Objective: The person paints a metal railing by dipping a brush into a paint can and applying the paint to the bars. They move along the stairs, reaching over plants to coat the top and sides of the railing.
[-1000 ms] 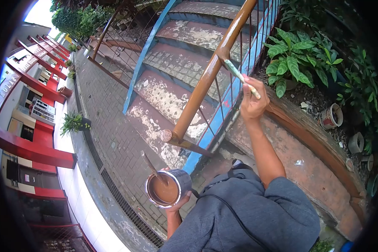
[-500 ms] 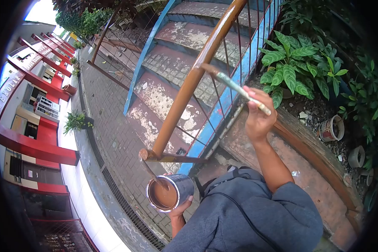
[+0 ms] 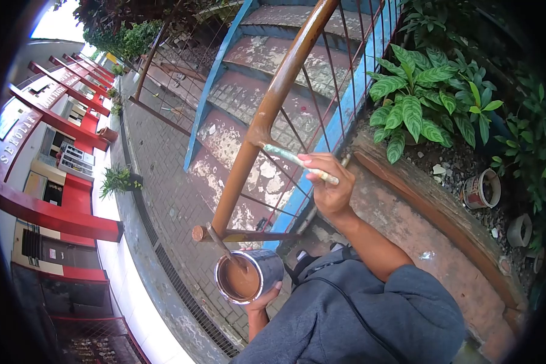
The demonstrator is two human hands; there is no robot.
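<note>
Head view: handrail (image 3: 273,97) partly hides steps (image 3: 225,130) near leafy plants (image 3: 413,112).

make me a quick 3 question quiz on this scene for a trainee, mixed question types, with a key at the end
1. Multiple choice: what does the right hand hold?
A) a roller
B) a brush
C) a rag

2. True or false: the left hand holds a can of bright blue liquid.

3. Fill in the blank: the tip of the brush is at the brown ____ beside the stairs.

Key: 1. B; 2. false, the liquid is brown; 3. handrail
</note>
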